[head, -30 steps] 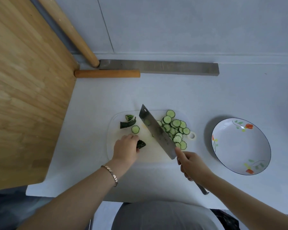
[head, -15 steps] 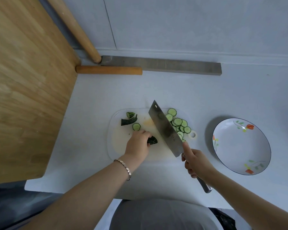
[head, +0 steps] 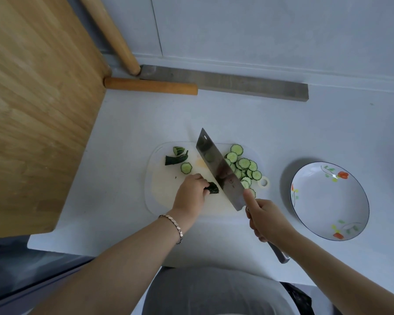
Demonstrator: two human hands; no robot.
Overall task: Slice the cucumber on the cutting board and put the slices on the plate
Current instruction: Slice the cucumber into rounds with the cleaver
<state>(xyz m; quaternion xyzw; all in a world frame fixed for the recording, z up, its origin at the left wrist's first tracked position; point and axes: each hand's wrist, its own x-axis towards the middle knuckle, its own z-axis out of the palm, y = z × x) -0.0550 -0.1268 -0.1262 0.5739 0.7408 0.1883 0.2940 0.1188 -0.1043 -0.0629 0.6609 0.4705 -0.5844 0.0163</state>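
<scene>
Slicing nearly done. Your left hand (head: 191, 194) pinches the cucumber stub (head: 213, 188) near the front edge of the cutting board (head: 162, 196); your right hand (head: 264, 218) grips the cleaver (head: 218, 169) beside it. Slices (head: 243, 164) crowd the board's right edge; the plate (head: 350, 214) awaits. The next cut leaves little margin: guard that hand.

both bare forearms reach in over the near edge of the counter (head: 123, 214), converging toward its middle. the left grip (head: 191, 194) lies knuckles up, fingers curled down, pinching the dark cucumber end (head: 213, 188) at their tips; a metal bracelet (head: 173, 226) circles that wrist. the right grip (head: 265, 218) is wrapped round the handle of the knife (head: 221, 171), one finger stretched up against the heel of the blade, wrist straight, forearm running off toward the near right corner. the two grips sit near each other, not touching.
</scene>
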